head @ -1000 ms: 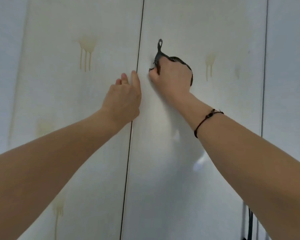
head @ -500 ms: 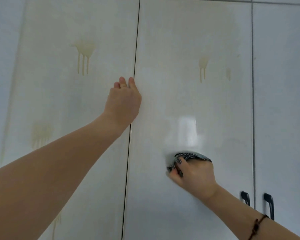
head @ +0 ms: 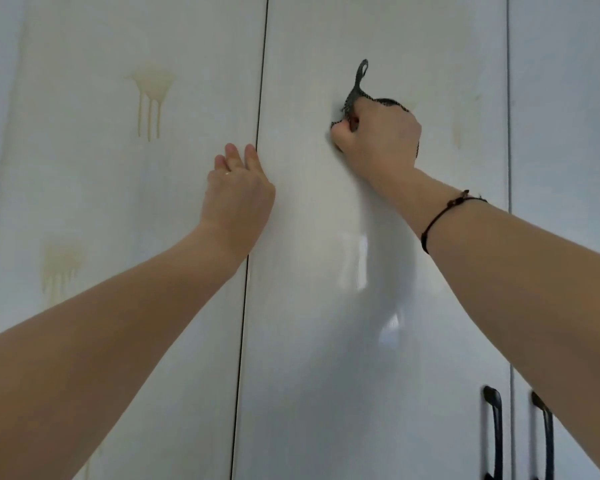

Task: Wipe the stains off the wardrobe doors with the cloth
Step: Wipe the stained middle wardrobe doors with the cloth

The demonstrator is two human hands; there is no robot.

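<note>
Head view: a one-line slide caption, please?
Right hand presses a dark cloth to the middle wardrobe door; left hand rests on the stained left door.

I see my left hand on the left door beside the seam; my right hand, higher, holds the cloth against the next door

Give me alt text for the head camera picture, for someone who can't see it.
A person's right hand presses a bunched dark mesh cloth against a glossy white wardrobe door. The left hand rests open at the seam with the neighbouring door, which bears yellowish drip stains. Two black bar handles show at lower right.
</note>
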